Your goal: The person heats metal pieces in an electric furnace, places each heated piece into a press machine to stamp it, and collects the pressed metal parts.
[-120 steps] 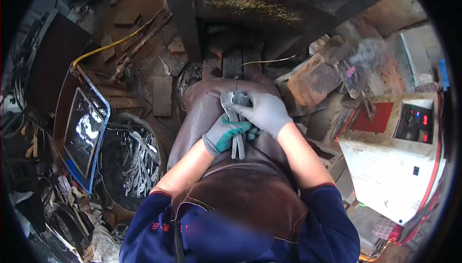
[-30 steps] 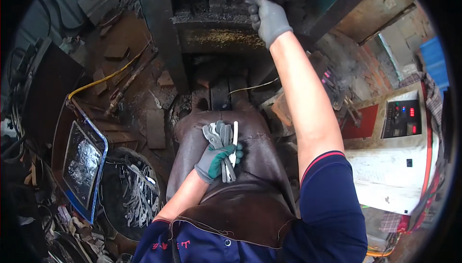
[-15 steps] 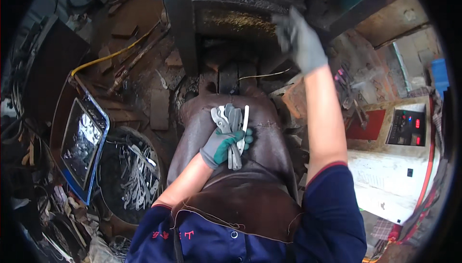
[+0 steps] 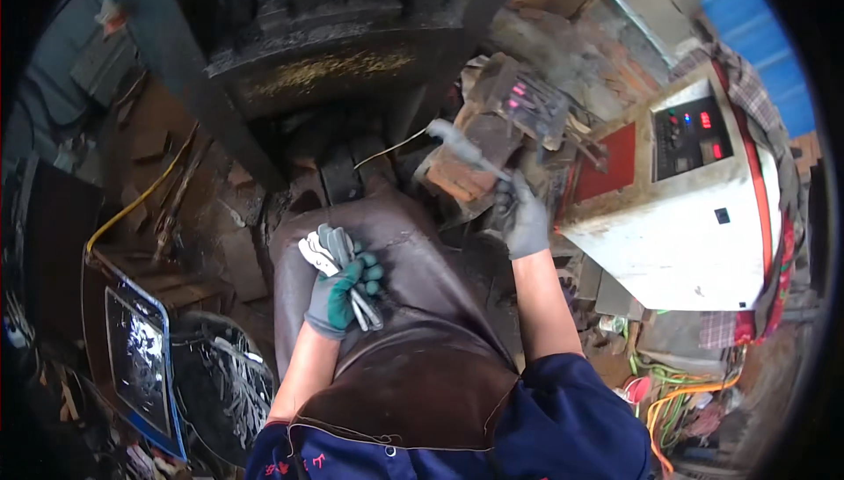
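In a grey and green glove, my left hand (image 4: 338,297) is closed round a bunch of flat grey metal pieces (image 4: 329,248) with rounded, curved ends, held over my brown apron. My right hand (image 4: 526,221), in a grey glove, is closed on the narrow end of a single flat metal piece (image 4: 470,151). Its wider, rounded end points up and left, slightly blurred. Behind it stands a reddish brick block (image 4: 463,172); whether the piece touches it I cannot tell. Pink glowing spots (image 4: 517,96) show on the dark block beyond.
A white control box (image 4: 681,256) with red lit digits stands at the right. Ahead is a dark machine frame (image 4: 330,80). At the left, a round bin (image 4: 211,330) holds many similar metal pieces, beside a blue-rimmed panel (image 4: 171,366). Cables (image 4: 681,396) lie at lower right.
My right hand has come down from the dark machine to beside the brick block, where a metal piece now shows in it. My left hand keeps its bunch. The view has swung right.
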Demonstrator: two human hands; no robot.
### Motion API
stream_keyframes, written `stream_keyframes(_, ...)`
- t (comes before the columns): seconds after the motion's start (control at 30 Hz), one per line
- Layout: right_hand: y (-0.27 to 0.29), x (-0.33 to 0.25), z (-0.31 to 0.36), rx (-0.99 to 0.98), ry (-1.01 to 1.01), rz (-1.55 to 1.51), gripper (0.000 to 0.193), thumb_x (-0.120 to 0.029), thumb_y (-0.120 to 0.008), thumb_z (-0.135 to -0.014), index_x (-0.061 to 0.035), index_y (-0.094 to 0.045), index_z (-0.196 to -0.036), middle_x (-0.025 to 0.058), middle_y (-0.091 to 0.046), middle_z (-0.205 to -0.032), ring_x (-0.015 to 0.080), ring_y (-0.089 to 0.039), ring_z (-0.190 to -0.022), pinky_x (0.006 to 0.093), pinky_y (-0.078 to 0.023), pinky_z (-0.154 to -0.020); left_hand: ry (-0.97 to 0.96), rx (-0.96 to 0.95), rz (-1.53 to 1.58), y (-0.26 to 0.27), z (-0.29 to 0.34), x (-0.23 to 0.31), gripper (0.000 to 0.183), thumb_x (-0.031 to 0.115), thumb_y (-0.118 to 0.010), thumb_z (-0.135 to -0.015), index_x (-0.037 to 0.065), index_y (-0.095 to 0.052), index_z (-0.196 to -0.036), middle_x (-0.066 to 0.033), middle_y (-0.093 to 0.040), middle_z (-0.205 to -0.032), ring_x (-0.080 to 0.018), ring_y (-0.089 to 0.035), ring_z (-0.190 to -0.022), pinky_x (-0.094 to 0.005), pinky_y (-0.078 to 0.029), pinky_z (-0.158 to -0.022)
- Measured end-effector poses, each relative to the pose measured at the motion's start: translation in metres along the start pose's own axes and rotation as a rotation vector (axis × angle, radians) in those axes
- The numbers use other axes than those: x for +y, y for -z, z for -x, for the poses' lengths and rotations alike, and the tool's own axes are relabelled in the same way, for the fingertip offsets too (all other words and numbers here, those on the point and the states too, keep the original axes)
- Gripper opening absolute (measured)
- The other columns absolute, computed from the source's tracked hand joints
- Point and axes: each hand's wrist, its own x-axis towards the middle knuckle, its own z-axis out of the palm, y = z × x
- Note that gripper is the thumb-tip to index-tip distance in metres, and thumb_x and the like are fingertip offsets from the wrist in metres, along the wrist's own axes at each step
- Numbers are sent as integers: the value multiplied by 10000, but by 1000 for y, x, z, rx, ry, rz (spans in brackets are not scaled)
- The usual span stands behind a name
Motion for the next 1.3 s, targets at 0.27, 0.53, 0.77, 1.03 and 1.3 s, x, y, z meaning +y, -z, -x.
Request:
stream_keyframes(0.27, 55, 17, -37, 64, 23, -465, 246, -166, -449, -973, 5, -544, -1121, 129, -651, -965, 205, -653, -795, 275, -583, -668, 36, -8, -28, -4, -2, 0, 277, 54, -546, -903, 75, -502, -1176, -100, -616, -966, -206, -617, -781, -298, -536, -624)
stream_keyframes(0.53, 33, 20, -70, 33, 123, -417, 268, -162, -428, -970, -23, -521, -1179, 129, -626, -1084, 230, -626, -965, 312, -549, -805, 36, -16, 7, -3, -3, 0, 277, 14, -550, -885, 86, -517, -1151, -117, -625, -969, -232, -627, -799, -316, -539, -619)
stream_keyframes(0.77, 10, 15, -93, 127, 151, -345, 156, -244, -544, -937, -110, -599, -995, 15, -633, -858, 116, -604, -727, 238, -530, -657, 39, -21, 33, -2, -5, 3, 286, 29, -570, -881, 86, -514, -1155, -106, -627, -965, -221, -633, -796, -313, -546, -614)
stream_keyframes(1.03, -191, -8, -56, -363, 154, 236, 263, -303, -557, -921, -44, -590, -891, 35, -584, -660, 124, -531, -519, 268, -414, -465, 44, -27, -44, -1, -1, 5, 318, 54, -577, -881, 69, -495, -1188, -97, -622, -1000, -202, -632, -825, -298, -539, -646)
stream_keyframes(1.3, -319, -8, -77, -663, -223, -86, 136, -156, -529, -913, -47, -594, -862, -2, -541, -661, 75, -462, -518, 171, -353, -440, 65, -75, 12, -5, -1, 7, 337, 40, -569, -883, 76, -480, -1206, -90, -615, -1016, -199, -632, -840, -296, -529, -648)
